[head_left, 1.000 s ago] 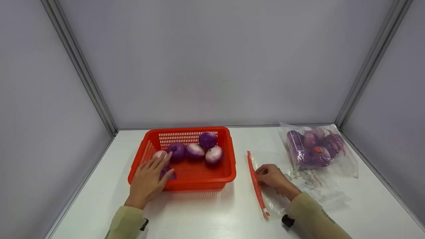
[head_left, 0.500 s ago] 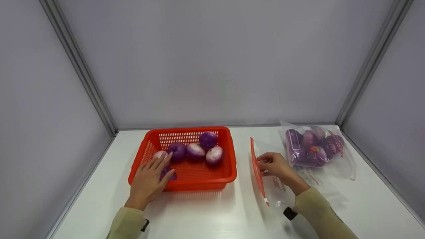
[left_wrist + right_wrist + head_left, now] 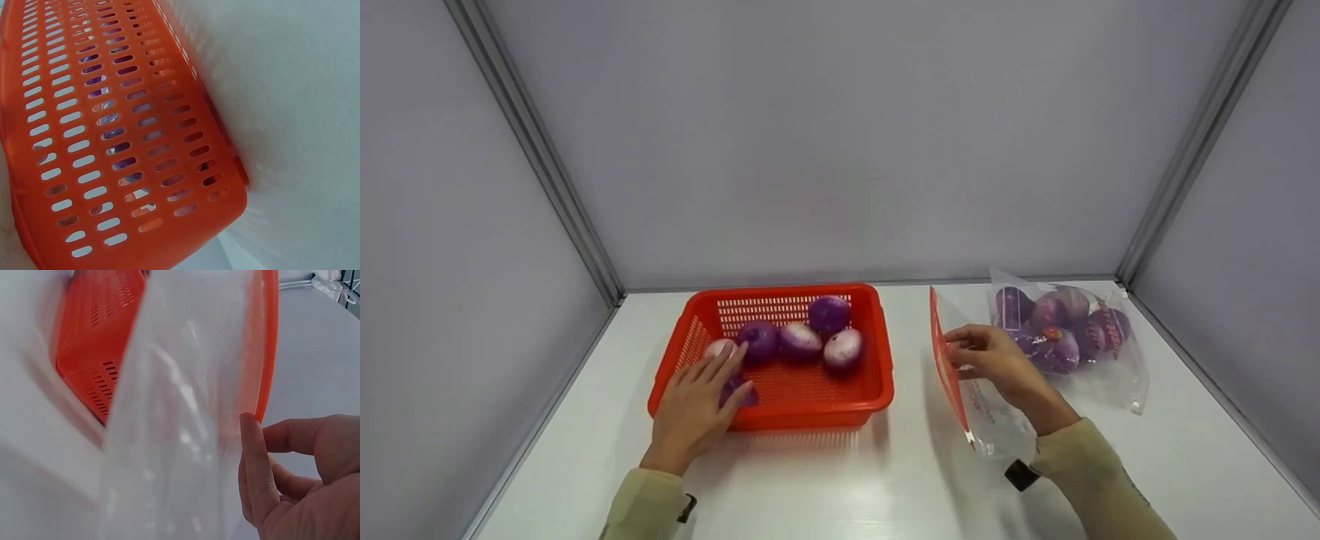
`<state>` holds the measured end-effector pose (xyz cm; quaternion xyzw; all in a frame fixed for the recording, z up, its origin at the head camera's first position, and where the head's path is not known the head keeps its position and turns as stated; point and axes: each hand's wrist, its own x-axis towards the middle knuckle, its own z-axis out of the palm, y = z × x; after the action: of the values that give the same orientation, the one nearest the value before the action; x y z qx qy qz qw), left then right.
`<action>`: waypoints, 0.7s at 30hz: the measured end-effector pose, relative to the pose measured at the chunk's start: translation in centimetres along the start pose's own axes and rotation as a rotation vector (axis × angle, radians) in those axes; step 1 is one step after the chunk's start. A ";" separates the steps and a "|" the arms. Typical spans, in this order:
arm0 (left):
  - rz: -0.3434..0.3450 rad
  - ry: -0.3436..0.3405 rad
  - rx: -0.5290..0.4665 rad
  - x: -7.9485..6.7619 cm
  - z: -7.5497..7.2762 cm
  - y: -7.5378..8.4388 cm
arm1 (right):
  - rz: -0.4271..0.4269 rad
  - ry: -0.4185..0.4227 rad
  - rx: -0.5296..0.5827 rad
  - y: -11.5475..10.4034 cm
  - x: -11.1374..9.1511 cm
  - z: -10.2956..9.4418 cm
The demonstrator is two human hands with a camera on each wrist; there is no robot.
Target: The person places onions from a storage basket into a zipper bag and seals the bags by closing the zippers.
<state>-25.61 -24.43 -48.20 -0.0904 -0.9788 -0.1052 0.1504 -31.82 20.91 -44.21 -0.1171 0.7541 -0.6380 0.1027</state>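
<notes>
right hand (image 3: 1001, 367): pinching the red-edged mouth of a clear bag (image 3: 994, 420), to the right of the red basket (image 3: 810, 412). left hand (image 3: 694, 409): fingers extended and parted over the basket's near left corner, by purple onions (image 3: 800, 341); contact unclear. far right: a filled bag (image 3: 1057, 337) on the table (image 3: 825, 487).

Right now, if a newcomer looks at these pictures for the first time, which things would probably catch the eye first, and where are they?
Probably the bright red basket left of centre on the white table, with purple onions inside and the left hand over its near left corner. Next, the right hand pinching a red-edged clear bag right of the basket, then a filled bag at far right.
</notes>
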 end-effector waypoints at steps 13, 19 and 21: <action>0.011 0.023 -0.019 -0.1 -0.2 0.0 | -0.033 -0.035 0.064 -2.1 0.3 2.4; 0.014 0.024 -0.021 -0.1 -0.3 -0.1 | -0.051 -0.058 0.076 -2.7 0.3 3.5; 0.014 0.018 -0.021 -0.1 -0.3 -0.1 | -0.061 -0.072 0.073 -2.8 0.4 3.7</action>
<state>-25.42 -24.66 -47.95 -0.0979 -0.9756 -0.1153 0.1590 -30.90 16.89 -42.03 -0.1589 0.7223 -0.6633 0.1143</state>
